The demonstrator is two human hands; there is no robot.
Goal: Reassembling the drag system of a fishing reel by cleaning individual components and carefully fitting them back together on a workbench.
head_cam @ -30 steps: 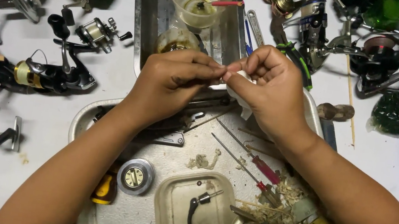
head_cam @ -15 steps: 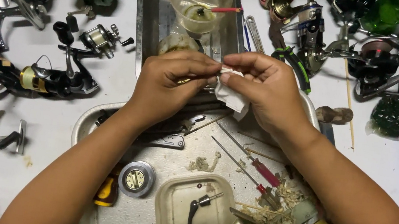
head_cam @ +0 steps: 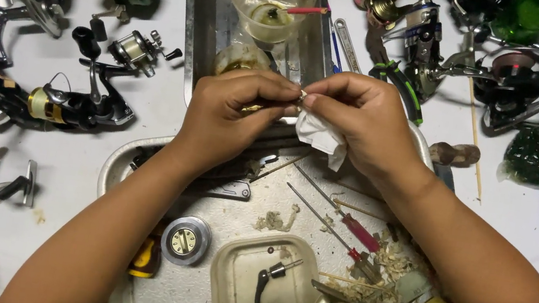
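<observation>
While both hands met above the tray, this was what I saw:

Left hand point(head_cam: 236, 115): fingers pinched shut on a small metal part point(head_cam: 302, 96), thumb and forefinger tight at the tip.
Right hand point(head_cam: 358, 118): closed on the same part from the other side, with a white cloth point(head_cam: 319, 136) bunched under the palm.
Part's place: held in the air between the fingertips, over the far edge of the round tray point(head_cam: 114, 166) and just short of the steel pan point(head_cam: 192, 28).
Below: screwdrivers point(head_cam: 350, 227) and wood shavings point(head_cam: 277, 219) lay on the tray's near right side.
Table's left edge: fishing reels point(head_cam: 72, 106) lay well apart from the hands.
Risk: I judged the part so small that a slip of the cloth could have dropped it into the shavings, where it would have been hard to find.
</observation>
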